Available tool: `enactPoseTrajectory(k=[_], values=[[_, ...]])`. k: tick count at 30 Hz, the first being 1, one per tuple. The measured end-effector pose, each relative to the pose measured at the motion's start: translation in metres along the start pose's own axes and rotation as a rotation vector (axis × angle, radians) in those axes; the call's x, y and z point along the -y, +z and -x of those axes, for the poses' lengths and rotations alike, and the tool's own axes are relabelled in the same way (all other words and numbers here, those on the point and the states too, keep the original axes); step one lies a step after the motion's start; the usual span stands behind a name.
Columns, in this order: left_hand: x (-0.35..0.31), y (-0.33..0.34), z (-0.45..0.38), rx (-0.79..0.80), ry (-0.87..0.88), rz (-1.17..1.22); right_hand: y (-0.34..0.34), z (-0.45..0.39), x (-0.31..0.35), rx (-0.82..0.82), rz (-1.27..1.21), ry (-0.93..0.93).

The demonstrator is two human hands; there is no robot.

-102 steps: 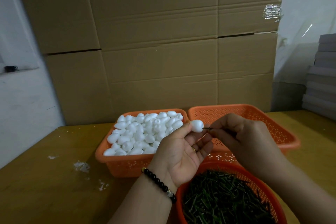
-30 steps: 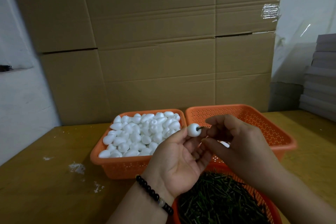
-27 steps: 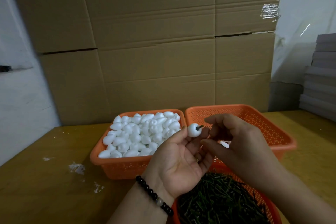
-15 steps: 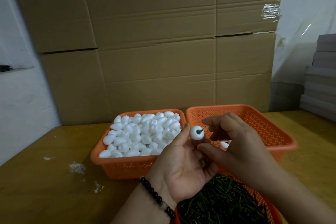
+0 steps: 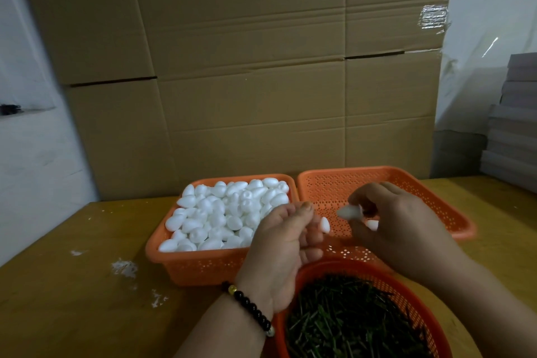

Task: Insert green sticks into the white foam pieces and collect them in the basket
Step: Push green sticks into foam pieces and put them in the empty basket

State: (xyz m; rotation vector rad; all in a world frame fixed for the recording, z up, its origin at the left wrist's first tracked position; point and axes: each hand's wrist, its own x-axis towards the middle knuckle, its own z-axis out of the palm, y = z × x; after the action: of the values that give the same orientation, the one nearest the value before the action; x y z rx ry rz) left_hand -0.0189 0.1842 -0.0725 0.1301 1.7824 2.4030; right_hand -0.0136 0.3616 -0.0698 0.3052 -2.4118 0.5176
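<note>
Nearest, a round orange basket on the wooden worktop holds a heap of green sticks. Just beyond it the left hand, with a black bead bracelet on its wrist, has its fingers loosely curled, a white foam piece at their tips. The right hand pinches another foam piece over the right orange basket, where one more foam piece shows. The left orange basket brims with foam pieces. Cardboard boxes stand behind.
</note>
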Motion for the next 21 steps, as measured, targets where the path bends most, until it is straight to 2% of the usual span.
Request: enactPoseTrajectory(k=[5,7,9,11,14,16,18,19,21], values=[[-0.012,-0.023,-0.009,-0.111,0.263,-0.431,0.000,-0.005,-0.027,0.238,0.269,0.219],[-0.014,-0.037,-0.014,-0.146,0.353,-0.772,0.000,-0.007,-0.033,0.284,0.260,0.251],[-0.014,-0.050,-0.018,-0.156,0.329,-1.194,-0.001,-0.007,-0.033,0.306,0.259,0.256],[-0.014,-0.060,-0.022,-0.164,0.239,-1.471,-0.002,-0.008,-0.029,0.298,0.304,0.227],[-0.011,-0.068,-0.026,-0.158,0.146,-1.616,-0.011,-0.007,-0.016,0.205,0.282,0.106],[-0.010,-0.070,-0.029,-0.137,0.115,-1.643,-0.020,-0.005,-0.004,0.234,0.184,0.039],[-0.008,-0.070,-0.030,-0.126,0.097,-1.638,-0.025,0.001,0.011,0.362,0.118,-0.046],[-0.008,-0.070,-0.031,-0.123,0.098,-1.635,-0.030,0.007,0.023,0.507,0.099,0.008],[-0.007,-0.069,-0.031,-0.114,0.109,-1.629,-0.035,0.010,0.031,0.571,0.064,-0.023]])
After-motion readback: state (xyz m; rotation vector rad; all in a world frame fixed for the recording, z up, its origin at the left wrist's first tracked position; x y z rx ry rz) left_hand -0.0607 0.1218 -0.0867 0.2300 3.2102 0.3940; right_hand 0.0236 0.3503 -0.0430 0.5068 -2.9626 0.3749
